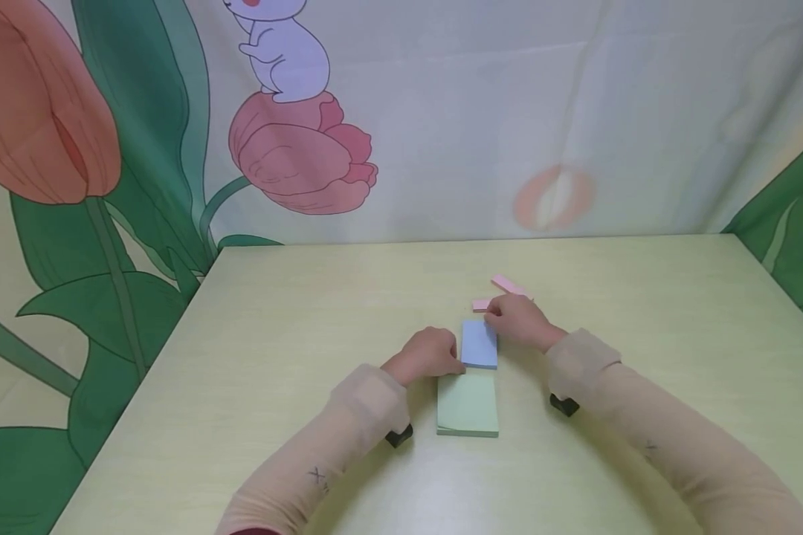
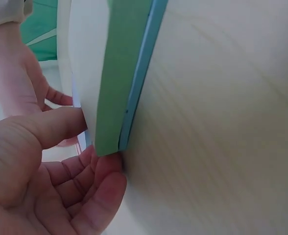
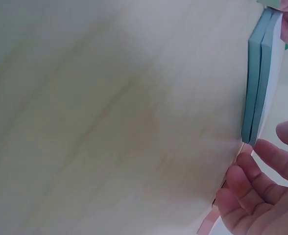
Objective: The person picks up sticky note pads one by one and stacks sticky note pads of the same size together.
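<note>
A green sticky-note pad [image 1: 468, 405] lies flat, with a bluish layer [image 2: 143, 73] under its green one. My left hand [image 1: 433, 351] pinches its far left corner, thumb on top and curled fingers at the edge. Just beyond lies a smaller blue sticky-note pad [image 1: 479, 344], which shows two stacked layers in the right wrist view. At its far right corner, my right hand [image 1: 518, 319] touches the edge with loosely bent fingers, its thumb apart from them. Two pink sticky-note strips, a near one [image 1: 479, 305] and a far one [image 1: 507, 284], lie beside the right fingers, partly hidden.
All the pads lie on a pale wooden table [image 1: 308, 312]. Behind its far edge hangs a curtain [image 1: 455, 134] printed with flowers and a white animal. Dark wrist devices show under both sleeves, one below the left [image 1: 398, 435] and one below the right [image 1: 564, 405].
</note>
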`<state>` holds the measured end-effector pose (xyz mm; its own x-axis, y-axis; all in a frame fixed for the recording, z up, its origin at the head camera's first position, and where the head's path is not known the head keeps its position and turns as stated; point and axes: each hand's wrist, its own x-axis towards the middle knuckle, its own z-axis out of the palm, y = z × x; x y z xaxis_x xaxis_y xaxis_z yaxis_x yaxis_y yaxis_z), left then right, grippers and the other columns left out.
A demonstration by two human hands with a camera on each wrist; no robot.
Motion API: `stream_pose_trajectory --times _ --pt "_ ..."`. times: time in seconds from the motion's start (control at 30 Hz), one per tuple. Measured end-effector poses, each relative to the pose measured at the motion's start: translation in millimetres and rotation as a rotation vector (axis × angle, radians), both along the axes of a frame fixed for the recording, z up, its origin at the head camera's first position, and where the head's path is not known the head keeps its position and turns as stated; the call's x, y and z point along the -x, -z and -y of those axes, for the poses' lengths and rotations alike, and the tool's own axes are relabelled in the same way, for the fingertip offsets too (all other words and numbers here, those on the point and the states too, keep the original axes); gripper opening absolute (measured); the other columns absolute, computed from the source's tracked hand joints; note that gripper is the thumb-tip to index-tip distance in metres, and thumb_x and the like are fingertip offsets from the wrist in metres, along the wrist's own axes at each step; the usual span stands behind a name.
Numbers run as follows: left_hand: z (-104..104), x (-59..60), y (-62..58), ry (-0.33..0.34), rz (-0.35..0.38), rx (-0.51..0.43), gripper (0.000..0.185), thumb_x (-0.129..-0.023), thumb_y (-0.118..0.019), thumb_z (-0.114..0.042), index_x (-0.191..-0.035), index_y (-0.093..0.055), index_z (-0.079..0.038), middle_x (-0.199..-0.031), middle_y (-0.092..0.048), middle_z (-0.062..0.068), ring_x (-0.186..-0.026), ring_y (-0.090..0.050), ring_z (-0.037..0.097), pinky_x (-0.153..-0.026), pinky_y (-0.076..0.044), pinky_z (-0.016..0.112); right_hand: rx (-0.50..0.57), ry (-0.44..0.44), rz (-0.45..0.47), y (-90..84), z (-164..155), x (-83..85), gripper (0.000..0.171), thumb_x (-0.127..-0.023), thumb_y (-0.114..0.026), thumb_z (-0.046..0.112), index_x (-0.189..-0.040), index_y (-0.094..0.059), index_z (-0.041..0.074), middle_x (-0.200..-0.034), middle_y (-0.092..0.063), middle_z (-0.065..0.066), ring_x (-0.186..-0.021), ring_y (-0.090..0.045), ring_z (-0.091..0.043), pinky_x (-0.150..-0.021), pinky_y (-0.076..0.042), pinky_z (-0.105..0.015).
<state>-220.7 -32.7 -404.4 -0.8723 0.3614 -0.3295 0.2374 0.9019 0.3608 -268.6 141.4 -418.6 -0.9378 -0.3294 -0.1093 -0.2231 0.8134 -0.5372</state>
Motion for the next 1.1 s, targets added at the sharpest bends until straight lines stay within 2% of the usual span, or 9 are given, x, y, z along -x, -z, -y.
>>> stream_pose_trajectory --times 0.1,0.3,0.4,0.47,0.6,0.7,0.9,1.1 --pt "-2 0.1 -1.0 0.004 -0.015 0.029 0.022 -0.076 -0.066 -0.028 -0.066 -0.057 -0.011 -0.059 -0.048 -0.003 -0.054 -0.043 0.010 -0.050 -0.033 0.020 -0.040 -0.048 -0.040 0.7 4 0.6 0.020 -0.084 -0.048 0.015 -0.081 -0.063 0.003 -0.064 -0.052 -0.001 -0.054 -0.042 -0.011 -0.051 -0.032 -0.021" --pt "-5 -1.3 -4.3 0.000 -0.031 0.064 0.025 -0.075 -0.066 -0.026 -0.060 -0.055 -0.011 -0.055 -0.045 -0.004 -0.051 -0.040 0.010 -0.046 -0.031 0.021 -0.067 -0.105 -0.090 0.2 9 -0.1 0.022 -0.081 -0.047 0.010 -0.063 -0.058 0.006 -0.049 -0.034 0.005 -0.046 -0.031 -0.008 -0.045 -0.026 -0.020" --pt "-6 -2.0 -5.0 -0.008 -0.030 0.072 0.025 -0.076 -0.066 -0.026 -0.059 -0.054 -0.011 -0.054 -0.044 -0.004 -0.050 -0.040 0.010 -0.046 -0.030 0.021 -0.084 -0.117 -0.110 0.1 10 -1.1 0.021 -0.081 -0.048 0.010 -0.063 -0.059 0.006 -0.048 -0.035 0.005 -0.046 -0.033 -0.009 -0.045 -0.026 -0.020" --pt "-6 -2.0 -4.8 -0.015 -0.028 0.072 0.025 -0.076 -0.066 -0.026 -0.059 -0.054 -0.011 -0.054 -0.044 -0.004 -0.050 -0.040 0.010 -0.046 -0.030 0.021 -0.104 -0.111 -0.115 0.3 10 -1.7 0.020 -0.081 -0.049 0.011 -0.067 -0.062 0.006 -0.052 -0.040 0.003 -0.050 -0.036 -0.010 -0.048 -0.028 -0.020" --pt "-6 -2.5 -4.5 -0.022 -0.027 0.073 0.026 -0.076 -0.065 -0.026 -0.059 -0.052 -0.012 -0.054 -0.043 -0.004 -0.050 -0.039 0.010 -0.045 -0.030 0.021 -0.155 -0.099 -0.115 0.0 11 -3.4 0.019 -0.082 -0.050 0.016 -0.080 -0.066 0.006 -0.071 -0.055 -0.004 -0.066 -0.043 -0.015 -0.055 -0.033 -0.022" --pt "-7 -2.8 -4.5 -0.011 -0.030 0.076 0.026 -0.076 -0.065 -0.025 -0.058 -0.051 -0.012 -0.055 -0.042 -0.003 -0.050 -0.039 0.011 -0.046 -0.029 0.021 -0.182 -0.099 -0.113 -0.9 11 -5.0 0.020 -0.083 -0.051 0.019 -0.088 -0.067 0.007 -0.083 -0.059 -0.006 -0.073 -0.045 -0.016 -0.058 -0.034 -0.023" --pt "-8 -1.7 -3.1 0.033 -0.050 0.099 0.021 -0.076 -0.064 -0.022 -0.061 -0.052 -0.012 -0.056 -0.044 -0.003 -0.051 -0.039 0.011 -0.046 -0.030 0.021 -0.197 -0.106 -0.127 -1.3 12 -6.9 0.019 -0.084 -0.052 0.021 -0.089 -0.066 0.008 -0.081 -0.058 -0.006 -0.073 -0.044 -0.017 -0.059 -0.034 -0.024" --pt "-9 -1.5 -3.3 0.036 -0.061 0.107 0.016 -0.075 -0.064 -0.020 -0.064 -0.055 -0.011 -0.058 -0.046 -0.003 -0.052 -0.040 0.011 -0.046 -0.031 0.021 -0.216 -0.104 -0.138 -0.8 13 -7.5 0.019 -0.084 -0.052 0.022 -0.089 -0.065 0.009 -0.084 -0.058 -0.007 -0.073 -0.045 -0.018 -0.059 -0.034 -0.025"
